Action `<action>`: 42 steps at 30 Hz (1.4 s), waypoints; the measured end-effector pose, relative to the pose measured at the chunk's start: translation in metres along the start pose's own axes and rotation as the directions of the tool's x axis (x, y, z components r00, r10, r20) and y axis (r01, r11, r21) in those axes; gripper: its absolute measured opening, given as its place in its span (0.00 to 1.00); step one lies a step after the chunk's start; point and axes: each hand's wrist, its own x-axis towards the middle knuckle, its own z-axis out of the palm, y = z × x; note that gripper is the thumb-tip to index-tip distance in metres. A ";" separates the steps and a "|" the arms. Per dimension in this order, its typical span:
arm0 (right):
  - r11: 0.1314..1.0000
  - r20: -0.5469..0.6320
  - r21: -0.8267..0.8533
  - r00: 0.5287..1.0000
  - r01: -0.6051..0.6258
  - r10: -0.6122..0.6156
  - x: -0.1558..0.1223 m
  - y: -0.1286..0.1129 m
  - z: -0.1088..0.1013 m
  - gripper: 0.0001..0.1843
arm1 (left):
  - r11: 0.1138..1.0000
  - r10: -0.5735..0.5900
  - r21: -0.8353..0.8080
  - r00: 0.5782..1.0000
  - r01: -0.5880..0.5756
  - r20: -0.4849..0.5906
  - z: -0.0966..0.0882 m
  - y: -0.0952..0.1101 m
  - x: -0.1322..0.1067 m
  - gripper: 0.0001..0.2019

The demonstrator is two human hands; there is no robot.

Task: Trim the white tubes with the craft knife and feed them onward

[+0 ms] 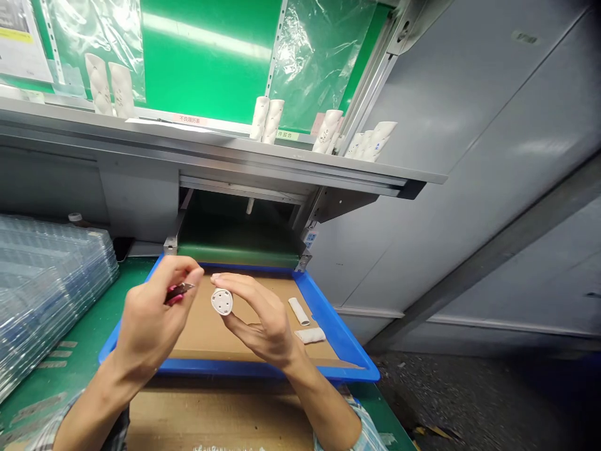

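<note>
My left hand (pixel 157 313) is closed around a small tool (pixel 178 291) with a dark and pink handle and a pointed metal tip; most of it is hidden in the palm, so its kind cannot be told. Between the thumb and fingers of my right hand (pixel 263 313) is a white cylindrical part (pixel 221 302). Its round end, with several small holes, faces me. The tool's tip is apart from the part, to its left. Both hands are above a blue tray (pixel 347 338) lined with cardboard. Two white tubes, one upright-lying (pixel 298 311) and one sideways (pixel 310 336), rest in it.
A green conveyor belt (pixel 235 241) ends at the tray's far side, with another white tube (pixel 250 205) on it. Clear plastic trays (pixel 51 282) are stacked at left. Several white twisted tubes (pixel 122 91) stand on the metal shelf (pixel 291 160) above. A grey wall (pixel 446 219) borders the right.
</note>
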 end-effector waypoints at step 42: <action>0.998 -0.057 -0.058 0.998 -0.027 0.024 0.000 0.002 -0.003 0.30 | 0.968 0.253 -0.046 0.948 -0.249 0.194 -0.015 -0.002 0.001 0.15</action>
